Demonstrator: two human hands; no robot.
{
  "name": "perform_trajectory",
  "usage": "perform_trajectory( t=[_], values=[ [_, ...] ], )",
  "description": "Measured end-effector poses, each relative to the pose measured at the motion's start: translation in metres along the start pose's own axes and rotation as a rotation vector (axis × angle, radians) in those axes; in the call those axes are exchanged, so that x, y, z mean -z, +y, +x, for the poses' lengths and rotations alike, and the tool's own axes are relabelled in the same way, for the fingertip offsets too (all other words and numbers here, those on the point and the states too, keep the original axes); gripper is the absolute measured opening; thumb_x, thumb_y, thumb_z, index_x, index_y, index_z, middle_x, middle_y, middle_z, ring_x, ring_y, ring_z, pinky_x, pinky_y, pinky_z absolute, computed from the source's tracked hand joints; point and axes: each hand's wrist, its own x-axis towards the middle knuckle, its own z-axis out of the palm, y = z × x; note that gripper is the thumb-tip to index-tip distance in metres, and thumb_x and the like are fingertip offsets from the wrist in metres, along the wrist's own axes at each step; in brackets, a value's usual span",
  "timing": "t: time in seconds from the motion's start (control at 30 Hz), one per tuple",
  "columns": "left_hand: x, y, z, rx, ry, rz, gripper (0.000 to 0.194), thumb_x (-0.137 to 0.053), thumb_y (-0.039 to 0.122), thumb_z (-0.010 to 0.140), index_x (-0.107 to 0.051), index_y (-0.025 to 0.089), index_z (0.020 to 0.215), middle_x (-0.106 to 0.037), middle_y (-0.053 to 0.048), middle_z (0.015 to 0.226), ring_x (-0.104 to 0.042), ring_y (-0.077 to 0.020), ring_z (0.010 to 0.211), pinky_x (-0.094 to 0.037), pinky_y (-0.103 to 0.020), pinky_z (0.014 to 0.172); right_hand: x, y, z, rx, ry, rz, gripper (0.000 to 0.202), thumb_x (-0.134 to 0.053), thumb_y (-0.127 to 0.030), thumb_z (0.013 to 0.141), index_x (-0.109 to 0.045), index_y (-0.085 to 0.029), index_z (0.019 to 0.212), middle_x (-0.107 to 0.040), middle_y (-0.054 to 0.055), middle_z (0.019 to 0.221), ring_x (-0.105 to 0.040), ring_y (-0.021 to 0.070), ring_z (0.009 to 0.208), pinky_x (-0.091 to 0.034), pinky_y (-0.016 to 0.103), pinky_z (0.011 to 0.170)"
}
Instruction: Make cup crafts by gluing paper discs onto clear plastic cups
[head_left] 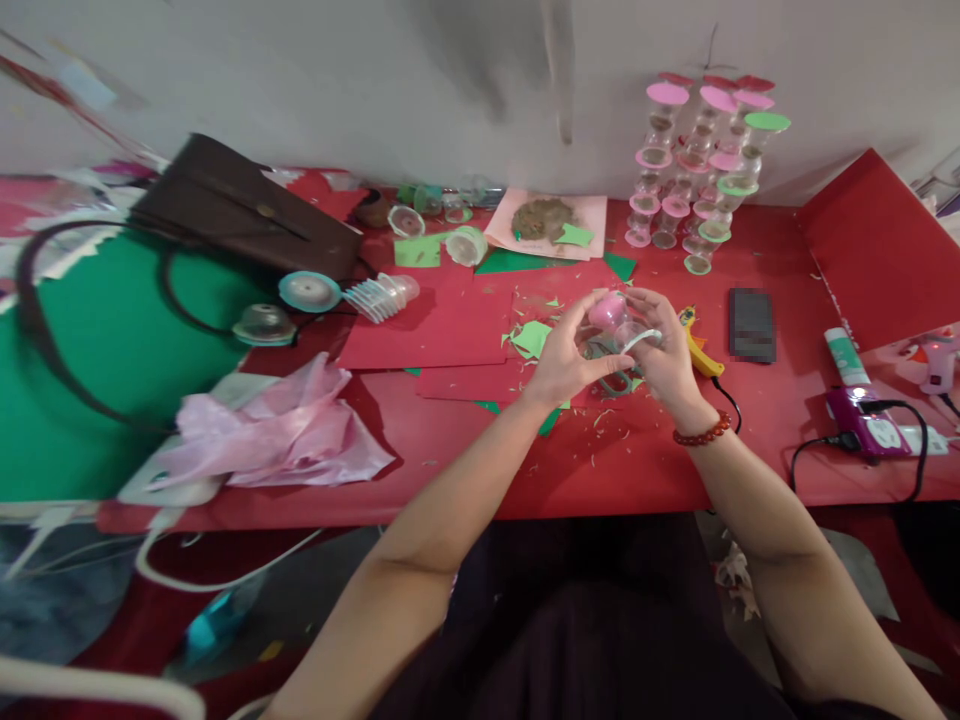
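Over the red table my left hand (pixel 566 358) and my right hand (pixel 664 360) meet, fingers curled around a small clear plastic cup (pixel 628 335) lying on its side. A round pink piece (pixel 607 311) shows at its far left end, and a whitish rim faces my right palm. Exactly how the parts join is hidden by my fingers. Just below the hands lie teal loops (pixel 616 382), which look like scissor handles. Light green paper scraps (pixel 531 338) lie left of my left hand. A yellow glue gun (pixel 699 345) rests right of my right hand.
Linked cup strings (pixel 701 155) with pink and green discs hang at the back right. A stack of clear cups (pixel 382 297), a brown bag (pixel 247 210) and pink plastic (pixel 277 430) occupy the left. A phone (pixel 751 325), glue stick (pixel 847 357) and corded purple box (pixel 870 423) are right.
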Motion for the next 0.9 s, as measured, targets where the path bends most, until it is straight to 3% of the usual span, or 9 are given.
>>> perform_trajectory(
  t=[0.23, 0.9],
  values=[
    [0.0011, 0.0012, -0.0008, 0.0, 0.0, 0.006, 0.096, -0.099, 0.05, 0.065, -0.057, 0.028, 0.148, -0.055, -0.014, 0.159, -0.061, -0.0367, 0.136, -0.049, -0.057, 0.117, -0.0007, -0.0004, -0.0006, -0.008, 0.008, -0.024, 0.041, -0.07, -0.025, 0.086, -0.06, -0.032, 0.126, -0.067, 0.008, 0.141, -0.06, 0.0287, 0.138, -0.057, 0.052, 0.112],
    [0.0035, -0.0052, 0.0021, -0.012, 0.003, 0.023, 0.095, -0.099, 0.051, 0.063, -0.058, 0.026, 0.145, -0.055, -0.016, 0.159, -0.06, -0.037, 0.139, -0.048, -0.055, 0.119, -0.0001, 0.0066, -0.001, -0.004, 0.009, -0.024, 0.037, -0.069, -0.031, 0.09, -0.056, -0.033, 0.124, -0.065, 0.008, 0.138, -0.058, 0.0271, 0.14, -0.055, 0.05, 0.111]
  ],
)
